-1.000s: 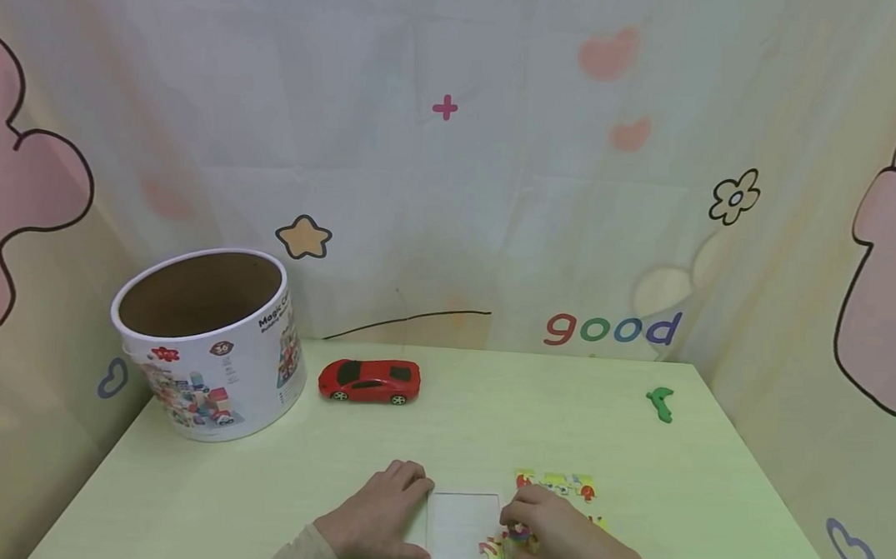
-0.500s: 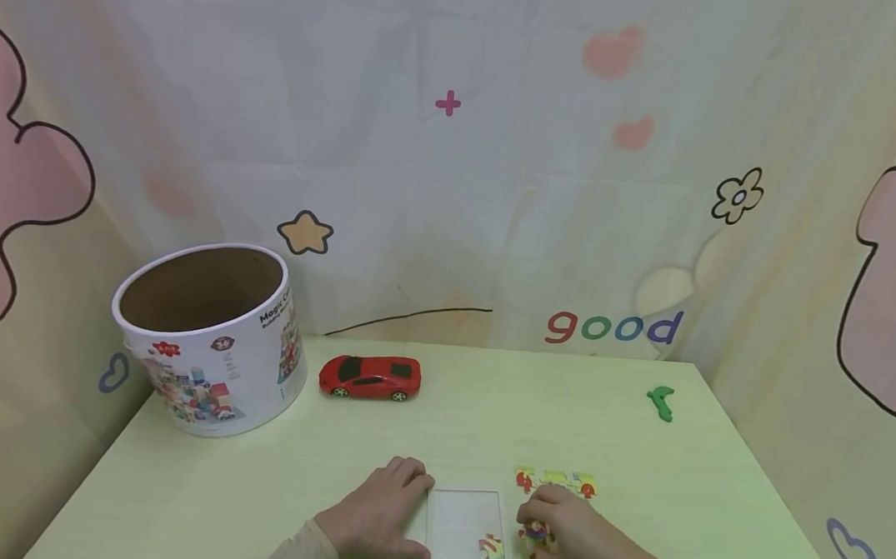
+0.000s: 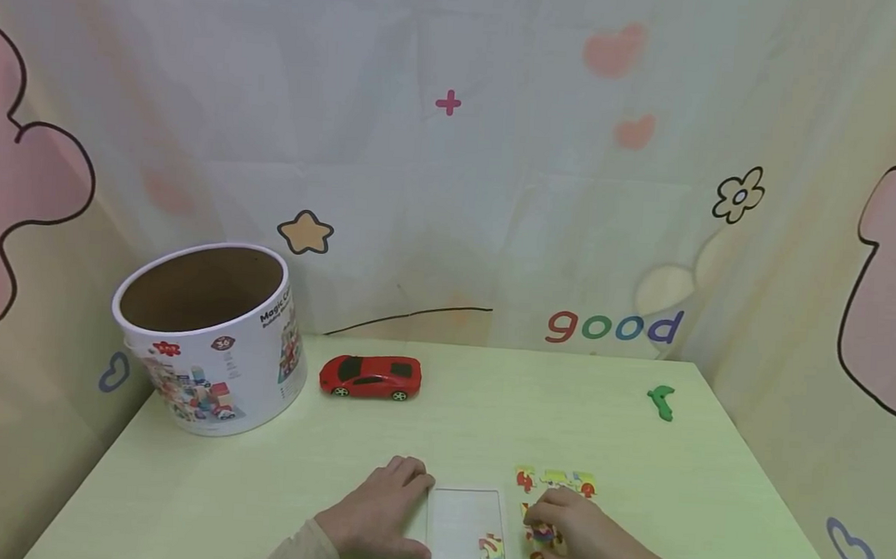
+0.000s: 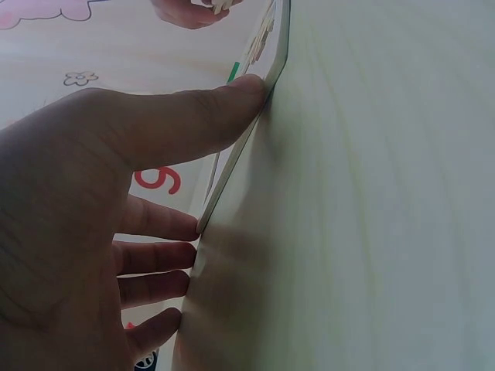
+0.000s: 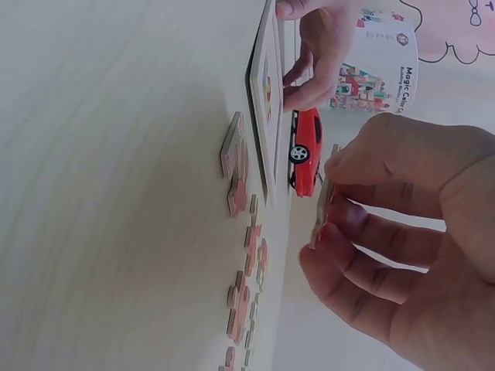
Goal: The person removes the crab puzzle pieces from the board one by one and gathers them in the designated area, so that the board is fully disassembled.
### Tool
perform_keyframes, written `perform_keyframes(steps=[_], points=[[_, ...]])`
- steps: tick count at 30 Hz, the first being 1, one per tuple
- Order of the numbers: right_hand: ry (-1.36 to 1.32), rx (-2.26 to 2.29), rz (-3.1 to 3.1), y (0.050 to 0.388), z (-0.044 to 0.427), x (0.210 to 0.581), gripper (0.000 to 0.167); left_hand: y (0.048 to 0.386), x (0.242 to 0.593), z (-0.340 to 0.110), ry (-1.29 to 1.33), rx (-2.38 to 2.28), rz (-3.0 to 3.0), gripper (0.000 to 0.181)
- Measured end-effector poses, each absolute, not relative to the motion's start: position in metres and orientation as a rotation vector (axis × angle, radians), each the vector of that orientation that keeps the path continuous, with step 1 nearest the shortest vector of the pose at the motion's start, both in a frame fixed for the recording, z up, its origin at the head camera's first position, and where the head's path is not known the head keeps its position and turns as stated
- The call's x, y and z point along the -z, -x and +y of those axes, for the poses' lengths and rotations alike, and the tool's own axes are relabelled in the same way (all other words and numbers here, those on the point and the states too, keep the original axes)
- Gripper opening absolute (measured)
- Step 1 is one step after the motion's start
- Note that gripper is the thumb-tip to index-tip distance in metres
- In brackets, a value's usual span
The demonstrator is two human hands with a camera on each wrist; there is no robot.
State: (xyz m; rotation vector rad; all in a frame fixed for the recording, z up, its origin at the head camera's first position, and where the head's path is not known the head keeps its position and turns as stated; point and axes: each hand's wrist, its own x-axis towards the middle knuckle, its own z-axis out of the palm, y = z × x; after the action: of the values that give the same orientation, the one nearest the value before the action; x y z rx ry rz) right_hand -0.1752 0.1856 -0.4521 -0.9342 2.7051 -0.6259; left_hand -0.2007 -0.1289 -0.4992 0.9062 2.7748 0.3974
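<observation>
My left hand [image 3: 379,512] rests at the left edge of a flat white puzzle tray [image 3: 459,513]. Its thumb and fingertips, spread apart, touch the rim, as the left wrist view shows too. One yellow and red puzzle piece [image 3: 492,552] lies in the tray's lower right corner. To the right of the tray, my right hand [image 3: 590,536] pinches another puzzle piece [image 5: 322,209] between thumb and fingers, above the table. Several loose puzzle pieces [image 3: 555,478] lie beneath and beyond that hand, some of them hidden by it.
A large white bucket [image 3: 218,378] with printed toy blocks stands at the back left. Beside it sits a red toy car [image 3: 370,378]. A small green curved object [image 3: 662,402] lies toward the back right. A patterned curtain [image 3: 452,188] encloses the table [image 3: 441,429].
My right hand has shifted slightly right, away from the tray's edge, with the puzzle piece in its fingers. My left hand stays in place at the tray.
</observation>
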Motion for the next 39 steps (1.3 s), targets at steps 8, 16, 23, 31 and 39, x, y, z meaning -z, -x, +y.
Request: perform_keyframes(steps=[8,16,23,31,39], points=[[0.853,0.658,2.675,0.175,0.189,0.451,0.027,0.200,0.497,-0.129,-0.911,-0.403,2.773,0.085],[0.802,0.664,2.686,0.173,0.192,0.451,0.027,0.200,0.497,-0.129,-0.903,-0.396,2.771,0.086],[0.797,0.644,2.689,0.173,0.195,0.452,0.026,0.200,0.498,-0.130,-0.935,-0.401,2.792,0.085],[0.769,0.666,2.672,0.171,0.201,0.454,0.029,0.200,0.499,-0.129,-0.954,-0.394,2.798,0.085],[0.785,0.653,2.670,0.169,0.207,0.455,0.027,0.200,0.499,-0.129,-0.960,-0.382,2.800,0.085]])
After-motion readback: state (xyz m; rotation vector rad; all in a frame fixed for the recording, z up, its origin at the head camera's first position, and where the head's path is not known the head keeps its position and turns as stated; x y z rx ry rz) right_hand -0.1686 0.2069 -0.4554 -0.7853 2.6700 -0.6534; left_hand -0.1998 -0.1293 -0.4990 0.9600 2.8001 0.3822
